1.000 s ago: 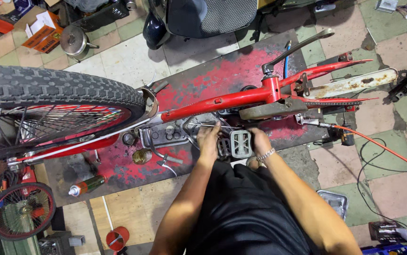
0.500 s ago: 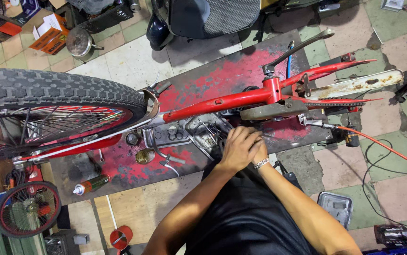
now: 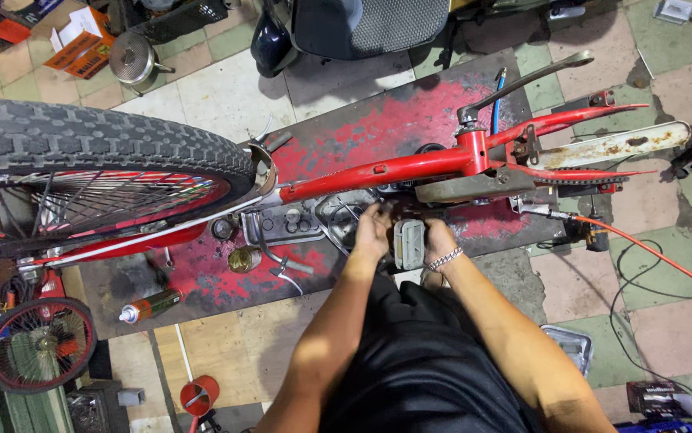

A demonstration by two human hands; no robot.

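Note:
A red bicycle frame point(image 3: 378, 170) lies over a red-stained metal plate point(image 3: 378, 112) on the floor, its big knobbly tyre point(image 3: 105, 144) at the left. Both my hands are at the crank area under the frame. A grey pedal point(image 3: 410, 243) sits between them. My left hand point(image 3: 371, 232) is curled on the crank parts just left of the pedal. My right hand point(image 3: 440, 238), with a chain bracelet at the wrist, grips the pedal's right side. My fingertips are hidden under the frame tube.
A spray can point(image 3: 149, 305) and a small tin point(image 3: 243, 259) lie left of my hands. A small spoked wheel point(image 3: 38, 343) stands at the lower left. An orange cable point(image 3: 651, 256) runs off to the right. A parked scooter point(image 3: 362, 28) is beyond the plate.
Half a second ago my right hand covered the pedal. It has slid to the pedal's right side, and my left hand has come back to the left of it.

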